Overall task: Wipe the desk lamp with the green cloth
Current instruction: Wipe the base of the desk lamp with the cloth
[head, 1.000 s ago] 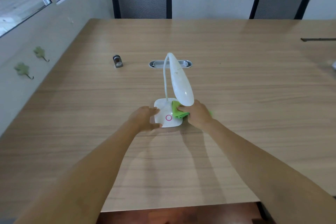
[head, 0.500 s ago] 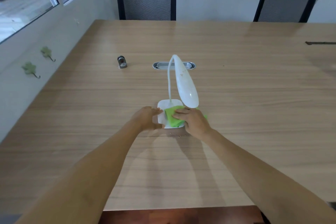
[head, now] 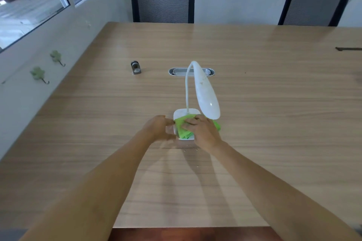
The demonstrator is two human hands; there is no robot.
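Note:
A white desk lamp [head: 206,94] stands on the wooden table [head: 274,103], its bent neck rising from a square base and its long head hanging over the base's right side. The green cloth [head: 183,129] lies bunched on top of the base and covers most of it. My right hand [head: 201,133] presses down on the cloth with fingers spread over it. My left hand [head: 158,128] grips the left edge of the base. The base's pink ring is hidden under the cloth.
A small dark metal object [head: 135,67] stands on the table to the far left. A silver cable slot [head: 191,72] sits behind the lamp. Two black mesh chairs [head: 162,1] stand at the far edge. A wall with hooks runs along the left.
My right hand has slid the green cloth leftwards from the base's right side across its top, covering the pink ring. My left hand has stayed on the base's left edge.

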